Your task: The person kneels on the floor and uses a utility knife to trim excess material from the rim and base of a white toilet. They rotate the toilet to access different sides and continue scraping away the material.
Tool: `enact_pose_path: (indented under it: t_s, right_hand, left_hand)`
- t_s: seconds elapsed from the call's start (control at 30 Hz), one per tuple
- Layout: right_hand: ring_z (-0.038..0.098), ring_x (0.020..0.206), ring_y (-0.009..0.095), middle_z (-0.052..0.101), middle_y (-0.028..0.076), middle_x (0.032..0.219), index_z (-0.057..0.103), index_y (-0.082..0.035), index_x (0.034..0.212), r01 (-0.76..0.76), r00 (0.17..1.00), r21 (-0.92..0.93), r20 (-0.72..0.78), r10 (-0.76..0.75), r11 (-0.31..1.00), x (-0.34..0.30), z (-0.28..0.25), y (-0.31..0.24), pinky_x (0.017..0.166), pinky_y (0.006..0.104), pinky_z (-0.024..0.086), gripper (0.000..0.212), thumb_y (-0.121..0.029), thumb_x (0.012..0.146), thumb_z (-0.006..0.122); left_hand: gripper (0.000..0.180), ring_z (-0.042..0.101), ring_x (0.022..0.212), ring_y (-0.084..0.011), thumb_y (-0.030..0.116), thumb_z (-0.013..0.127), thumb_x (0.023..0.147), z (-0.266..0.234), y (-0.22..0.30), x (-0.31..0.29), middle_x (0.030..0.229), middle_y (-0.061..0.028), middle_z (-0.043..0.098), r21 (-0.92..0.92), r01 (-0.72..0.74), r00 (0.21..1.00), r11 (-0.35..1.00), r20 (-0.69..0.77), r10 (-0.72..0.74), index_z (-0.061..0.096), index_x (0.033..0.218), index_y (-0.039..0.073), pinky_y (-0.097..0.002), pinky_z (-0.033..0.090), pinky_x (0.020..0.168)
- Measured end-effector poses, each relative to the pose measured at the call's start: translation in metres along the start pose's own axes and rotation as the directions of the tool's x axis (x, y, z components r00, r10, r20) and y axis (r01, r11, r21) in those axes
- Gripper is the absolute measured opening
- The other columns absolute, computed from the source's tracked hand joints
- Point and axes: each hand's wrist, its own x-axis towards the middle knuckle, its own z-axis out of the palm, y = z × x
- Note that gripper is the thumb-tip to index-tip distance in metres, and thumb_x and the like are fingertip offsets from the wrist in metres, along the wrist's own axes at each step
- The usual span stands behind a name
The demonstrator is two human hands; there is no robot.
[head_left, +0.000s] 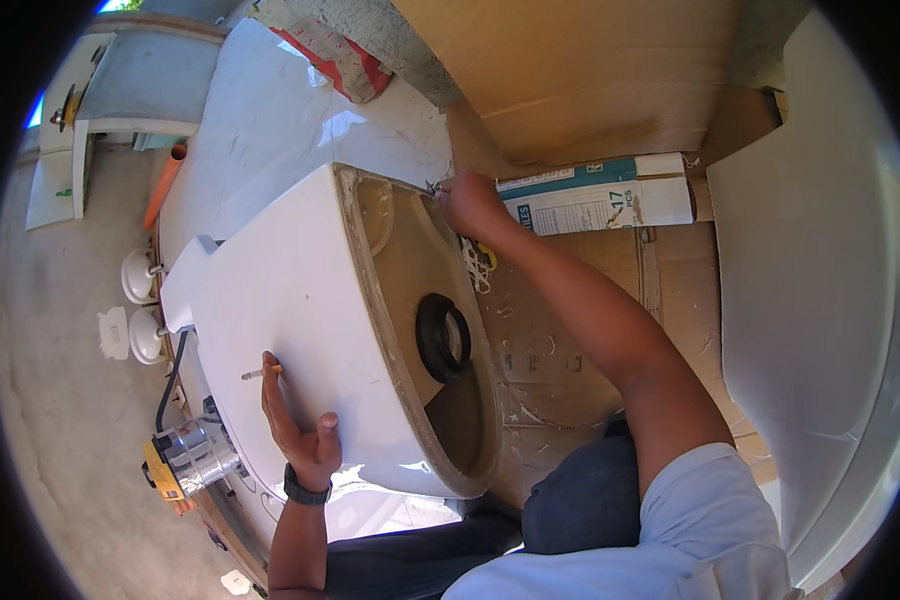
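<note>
A white toilet bowl point(280, 300) lies tipped over in front of me, its hollow underside facing right. Inside that hollow sits a black rubber ring point(443, 338). My left hand point(305, 430), with a watch on the wrist, rests against the bowl's side, fingers stretched out. Between those fingers is a cigarette point(260, 374). At the far edge of the base, my right hand point(473, 205) is closed, pinching a small metal piece point(433, 187) whose kind is hard to see. Just below that hand hangs some white cord point(478, 268) beside a bit of yellow.
Flattened cardboard point(590, 290) covers the floor, with a white and green carton point(610, 195) on it. A large white curved fixture point(820, 290) stands at right. To the left are a yellow and silver canister vacuum point(190, 458), an orange pipe point(165, 185) and two white discs point(138, 277).
</note>
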Motion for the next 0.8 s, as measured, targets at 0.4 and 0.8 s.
enact_pose_path:
  t_s: [0.4,0.8]
  right_hand:
    - [0.064,0.077,0.050,0.064,0.030,0.077,0.070,0.002,0.081,0.039,0.948,0.214,-0.318,0.032,0.976,-0.063,0.043,-0.002,0.070,0.0528,0.051,0.028,-0.022,0.094,0.063]
    - [0.066,0.082,0.049,0.068,0.029,0.082,0.073,0.001,0.080,-0.026,0.952,0.221,-0.292,0.091,0.975,-0.058,0.047,-0.002,0.076,0.0559,0.052,0.025,-0.018,0.091,0.060]
  left_hand:
    - [0.090,0.043,0.144,-0.0420,0.057,0.056,0.100,0.001,-0.002,0.000,0.157,-0.0297,0.041,0.006,-0.013,1.000,1.000,-0.021,0.013,0.030,0.157,-0.008,-0.0502,0.036,0.117]
    - [0.091,0.041,0.146,-0.0407,0.059,0.055,0.100,0.000,-0.001,-0.001,0.158,-0.0288,0.041,0.016,0.004,1.000,1.000,-0.011,-0.004,0.030,0.158,-0.007,-0.0493,0.032,0.120]
